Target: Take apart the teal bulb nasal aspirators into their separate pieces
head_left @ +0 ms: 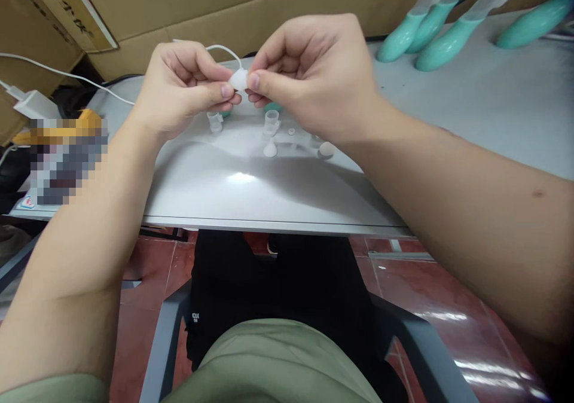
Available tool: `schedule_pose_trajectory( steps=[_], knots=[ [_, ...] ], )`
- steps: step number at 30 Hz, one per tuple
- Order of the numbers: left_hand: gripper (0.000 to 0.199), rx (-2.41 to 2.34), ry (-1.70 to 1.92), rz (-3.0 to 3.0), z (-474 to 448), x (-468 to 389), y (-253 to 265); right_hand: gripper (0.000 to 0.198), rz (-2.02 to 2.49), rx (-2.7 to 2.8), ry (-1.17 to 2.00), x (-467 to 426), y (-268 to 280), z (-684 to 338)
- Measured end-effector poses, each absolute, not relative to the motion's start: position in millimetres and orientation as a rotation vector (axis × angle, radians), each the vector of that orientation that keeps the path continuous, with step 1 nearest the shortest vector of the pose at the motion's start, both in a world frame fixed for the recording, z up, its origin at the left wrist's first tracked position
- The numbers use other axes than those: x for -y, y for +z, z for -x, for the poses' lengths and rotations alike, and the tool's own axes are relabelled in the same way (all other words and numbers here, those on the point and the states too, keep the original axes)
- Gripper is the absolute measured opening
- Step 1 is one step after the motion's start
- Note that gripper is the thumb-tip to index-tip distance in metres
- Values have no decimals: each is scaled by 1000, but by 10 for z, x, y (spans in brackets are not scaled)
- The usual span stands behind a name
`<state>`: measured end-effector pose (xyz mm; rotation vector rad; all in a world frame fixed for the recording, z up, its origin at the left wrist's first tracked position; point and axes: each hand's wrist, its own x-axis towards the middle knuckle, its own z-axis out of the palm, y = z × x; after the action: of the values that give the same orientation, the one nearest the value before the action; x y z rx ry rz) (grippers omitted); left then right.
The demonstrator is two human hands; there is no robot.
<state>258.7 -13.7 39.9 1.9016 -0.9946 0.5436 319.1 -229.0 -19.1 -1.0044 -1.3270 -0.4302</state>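
Above the desk (269,182), small white cap (238,80) pinched between left hand (179,86) and right hand (314,74), both grips clenched on it by thumb and fingertip; probably light, soft, slippery, best taken at the rim; thin white cord (224,49) trailing behind.

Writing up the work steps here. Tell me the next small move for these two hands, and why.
Probably keep the pinch and press the small white piece home. Both the left hand and right hand grip it between thumb and forefinger above the table, with a thin white tube curving out of it.
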Motion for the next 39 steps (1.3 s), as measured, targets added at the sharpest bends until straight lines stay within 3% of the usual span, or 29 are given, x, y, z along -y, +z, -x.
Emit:
schedule_pose_trajectory(
  steps=[5, 15, 22, 33, 36, 39],
  knots=[
    [21, 771, 567, -1928, -2460, 284, 376, 12, 1042, 1347, -632, 2276, -197, -3185],
    [17, 996, 454, -1861, -2523, 140, 411, 31, 926, 1368, -69, 2350, -175, -3161],
    [15, 1007, 440, -1984, -2411, 121, 421, 37, 920, 1426, 15, 2368, -218, -3120],
    [48, 769, 526, -2151, -2274, 134, 470, 35, 1024, 1452, -98, 2388, -208, -3060],
    [67, 653, 594, -2051, -2043, 448, 368, 29, 1238, 1464, -266, 2392, -164, -3091],
    [75, 649, 593, -2053, -1880, 702, 265, 26, 1456, 1548, -593, 2382, -113, -3145]
  ],
)
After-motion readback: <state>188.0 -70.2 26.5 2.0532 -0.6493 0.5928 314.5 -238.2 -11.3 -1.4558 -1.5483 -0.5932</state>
